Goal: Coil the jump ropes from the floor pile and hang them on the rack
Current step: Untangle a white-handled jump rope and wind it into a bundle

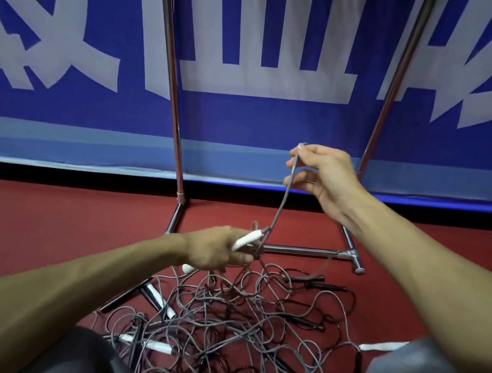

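Many thin grey and dark cords lie looped over one another in the head view, a loose tangled pile of jump ropes (239,322) on the matte red floor (52,226), between the person's knees and the rack. Slim black handles (323,286) and white handles (147,343) poke out of the pile at its edges. The rack (299,249) is of shiny round chrome tube, with two uprights rising from a low base bar just behind the pile, in front of a blue banner (245,119) with large pale characters.

The left hand (220,249) is curled round a smooth white handle (246,241), which sticks out on both sides of the fist. From that handle a grey cord (281,203) rises taut to the right hand (321,176), held higher, where thumb and forefinger pinch it and the other fingers are loosely bent.
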Available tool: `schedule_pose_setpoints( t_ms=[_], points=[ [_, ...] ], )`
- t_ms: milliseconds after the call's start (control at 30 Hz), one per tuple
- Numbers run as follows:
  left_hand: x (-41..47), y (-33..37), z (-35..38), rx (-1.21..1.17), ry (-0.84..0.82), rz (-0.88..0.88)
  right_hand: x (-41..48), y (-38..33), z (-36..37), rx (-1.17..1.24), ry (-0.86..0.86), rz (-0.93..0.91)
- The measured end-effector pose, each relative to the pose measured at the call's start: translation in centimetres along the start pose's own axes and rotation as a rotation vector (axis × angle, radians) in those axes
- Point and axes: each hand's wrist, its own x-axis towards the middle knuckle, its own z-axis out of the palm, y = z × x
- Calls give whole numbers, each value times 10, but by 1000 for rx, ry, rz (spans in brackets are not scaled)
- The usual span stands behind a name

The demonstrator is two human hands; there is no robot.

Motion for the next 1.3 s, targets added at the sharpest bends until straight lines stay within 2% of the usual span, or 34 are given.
schedule_pose_setpoints(
  t_ms=[133,333,433,533,633,733,800,967,1033,1100,1200,1300],
  points=[
    [4,1,-5,-108,180,-43,4,3,-11,4,133,45],
    [1,31,-24,-777,512,6,14,19,-20,-251,268,108],
    [-2,48,-36,-1032,618,38,15,21,-19,-347,263,71],
    [-6,59,-48,-1215,647,145,6,20,-7,-461,71,63],
    [-12,63,-55,-1348,638,233,-6,28,7,-528,-292,129],
    [-16,62,-58,-1474,593,286,-15,38,15,-765,-654,114],
    [-17,58,-59,-1514,601,297,-17,44,22,-856,-756,103],
    [-18,40,-62,-1445,737,295,-17,46,33,-704,-559,134],
    [-15,28,-61,-1319,788,218,-17,43,34,-573,-459,134],
    [-9,15,-54,-1118,770,85,-14,38,35,-464,-376,73],
    [-3,-4,-32,-686,576,-97,-14,26,36,-333,-291,-11],
    [0,-17,-15,-259,263,-112,-17,13,38,-197,-219,-51]
  ],
)
